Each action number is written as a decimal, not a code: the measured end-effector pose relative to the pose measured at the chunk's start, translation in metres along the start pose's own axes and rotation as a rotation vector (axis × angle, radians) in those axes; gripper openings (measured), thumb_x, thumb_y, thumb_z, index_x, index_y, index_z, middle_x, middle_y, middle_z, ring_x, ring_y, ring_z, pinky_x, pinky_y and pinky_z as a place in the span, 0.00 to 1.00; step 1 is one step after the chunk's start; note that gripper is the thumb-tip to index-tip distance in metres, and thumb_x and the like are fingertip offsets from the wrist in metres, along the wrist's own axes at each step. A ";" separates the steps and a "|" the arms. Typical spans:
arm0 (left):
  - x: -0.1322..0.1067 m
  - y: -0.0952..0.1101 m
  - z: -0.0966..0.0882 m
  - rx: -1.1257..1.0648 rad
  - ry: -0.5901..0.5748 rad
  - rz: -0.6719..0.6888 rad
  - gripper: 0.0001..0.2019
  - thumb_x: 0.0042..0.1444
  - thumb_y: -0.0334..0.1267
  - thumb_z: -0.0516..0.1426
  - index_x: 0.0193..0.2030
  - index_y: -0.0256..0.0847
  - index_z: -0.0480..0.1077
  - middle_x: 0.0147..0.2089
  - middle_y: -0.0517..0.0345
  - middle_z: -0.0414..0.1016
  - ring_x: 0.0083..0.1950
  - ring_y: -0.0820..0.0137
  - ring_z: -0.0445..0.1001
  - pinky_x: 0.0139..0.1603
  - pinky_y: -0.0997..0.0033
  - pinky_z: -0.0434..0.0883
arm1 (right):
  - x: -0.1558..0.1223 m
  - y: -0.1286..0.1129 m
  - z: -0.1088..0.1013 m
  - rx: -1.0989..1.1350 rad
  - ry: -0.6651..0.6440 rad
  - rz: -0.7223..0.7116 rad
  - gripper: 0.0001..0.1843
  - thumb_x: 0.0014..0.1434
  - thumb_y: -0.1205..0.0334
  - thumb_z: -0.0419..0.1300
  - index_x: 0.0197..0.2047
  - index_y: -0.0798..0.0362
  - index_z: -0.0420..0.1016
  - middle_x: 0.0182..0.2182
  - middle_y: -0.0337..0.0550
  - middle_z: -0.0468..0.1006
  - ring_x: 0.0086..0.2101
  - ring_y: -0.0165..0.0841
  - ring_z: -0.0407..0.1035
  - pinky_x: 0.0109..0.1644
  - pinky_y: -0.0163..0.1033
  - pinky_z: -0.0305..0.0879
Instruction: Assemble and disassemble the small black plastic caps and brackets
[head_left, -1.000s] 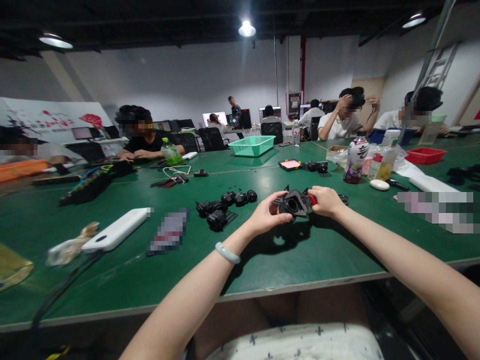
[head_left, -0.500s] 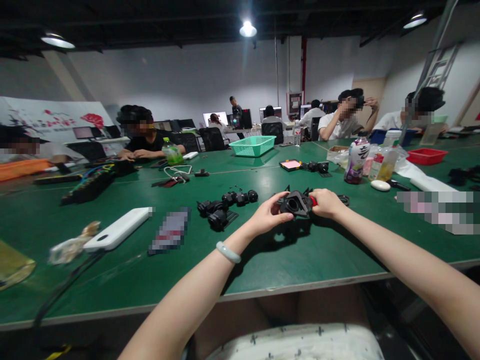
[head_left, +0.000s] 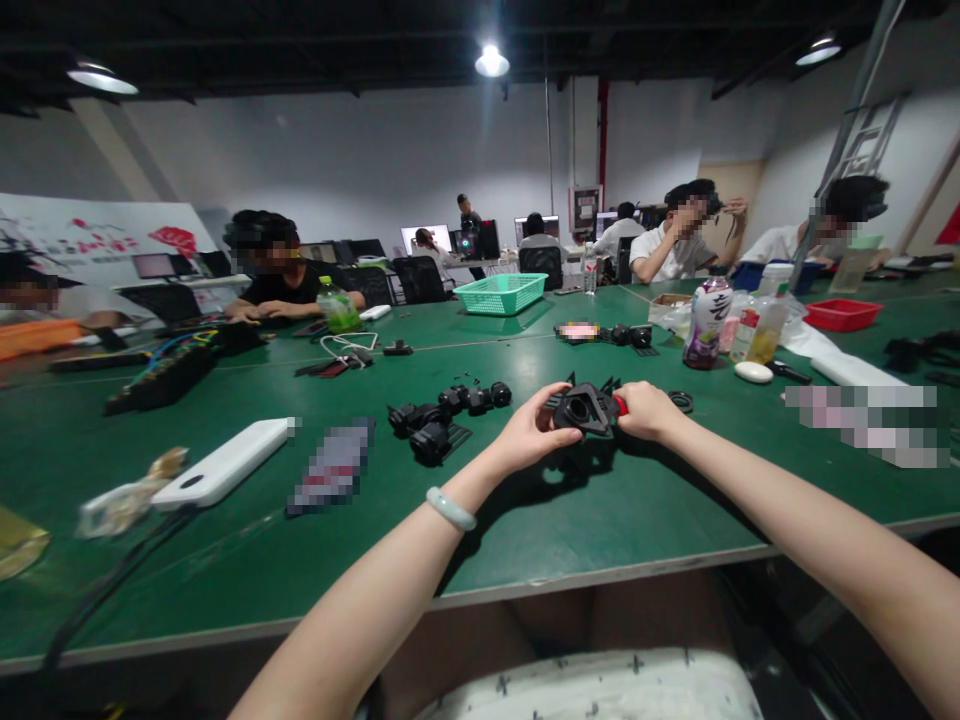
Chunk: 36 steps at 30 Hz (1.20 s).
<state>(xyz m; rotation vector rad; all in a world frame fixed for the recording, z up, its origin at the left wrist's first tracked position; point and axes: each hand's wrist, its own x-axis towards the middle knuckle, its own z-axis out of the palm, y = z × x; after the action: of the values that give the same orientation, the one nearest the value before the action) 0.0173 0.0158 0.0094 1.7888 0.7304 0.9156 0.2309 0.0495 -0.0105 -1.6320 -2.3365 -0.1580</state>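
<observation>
Just above the green table (head_left: 600, 510), a black triangular plastic part (head_left: 583, 410) with a round opening is held between both my hands. My left hand (head_left: 531, 432) pinches its left side with thumb and fingers. My right hand (head_left: 646, 410) is closed around a red-handled tool (head_left: 619, 404) pressed against the part's right side. A pale bangle (head_left: 451, 508) sits on my left wrist. Several more black parts (head_left: 442, 415) lie in a cluster to the left of my hands.
A white slab-shaped device (head_left: 225, 464) and a cable lie at the left. Bottles (head_left: 706, 322) stand at the right, with a red tray (head_left: 843, 313) behind. A teal basket (head_left: 502, 292) sits mid-table. Other people sit around the far sides.
My hands and the black part stay almost in place; the view has shifted slightly, and my left thumb has moved a little on the part.
</observation>
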 end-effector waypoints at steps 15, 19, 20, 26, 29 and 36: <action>0.000 0.000 0.000 0.165 0.069 0.027 0.35 0.41 0.40 0.60 0.55 0.37 0.50 0.40 0.51 0.69 0.36 0.68 0.70 0.34 0.71 0.68 | 0.001 -0.003 -0.002 0.023 -0.030 0.051 0.10 0.45 0.63 0.49 0.28 0.54 0.70 0.30 0.46 0.74 0.31 0.34 0.67 0.29 0.32 0.54; -0.001 0.000 0.001 0.235 0.097 0.059 0.34 0.41 0.41 0.60 0.55 0.38 0.51 0.37 0.54 0.69 0.32 0.71 0.69 0.29 0.75 0.66 | 0.001 -0.003 -0.003 0.026 -0.019 0.041 0.10 0.45 0.63 0.49 0.28 0.53 0.70 0.30 0.45 0.74 0.30 0.34 0.67 0.29 0.32 0.53; -0.001 0.000 0.001 0.249 0.105 0.065 0.34 0.41 0.41 0.60 0.55 0.38 0.51 0.36 0.54 0.69 0.30 0.72 0.68 0.28 0.76 0.65 | 0.001 -0.003 -0.003 0.026 -0.018 0.040 0.10 0.45 0.63 0.49 0.28 0.53 0.70 0.30 0.45 0.74 0.30 0.33 0.67 0.28 0.32 0.53; -0.002 0.002 0.002 0.313 0.121 0.078 0.34 0.42 0.43 0.60 0.55 0.38 0.51 0.29 0.59 0.67 0.25 0.76 0.64 0.24 0.79 0.61 | 0.001 -0.004 -0.005 0.020 -0.021 0.049 0.10 0.45 0.64 0.49 0.28 0.53 0.71 0.30 0.45 0.74 0.31 0.33 0.67 0.29 0.32 0.53; -0.003 0.005 0.003 0.329 0.126 0.079 0.35 0.41 0.43 0.60 0.55 0.38 0.51 0.28 0.60 0.66 0.24 0.76 0.63 0.23 0.79 0.60 | 0.000 -0.005 -0.007 0.015 -0.022 0.057 0.11 0.45 0.63 0.49 0.29 0.53 0.71 0.31 0.45 0.74 0.31 0.33 0.66 0.30 0.32 0.54; -0.005 0.009 0.004 0.367 0.150 0.100 0.35 0.41 0.44 0.60 0.56 0.38 0.52 0.26 0.61 0.65 0.23 0.77 0.61 0.22 0.79 0.59 | 0.000 -0.004 -0.008 -0.010 0.023 0.038 0.11 0.46 0.62 0.48 0.30 0.53 0.70 0.30 0.45 0.73 0.31 0.33 0.66 0.30 0.32 0.53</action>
<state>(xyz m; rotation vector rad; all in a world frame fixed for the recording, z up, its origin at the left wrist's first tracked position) 0.0189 0.0071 0.0153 2.1082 0.9607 1.0411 0.2285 0.0456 -0.0022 -1.6694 -2.2894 -0.1791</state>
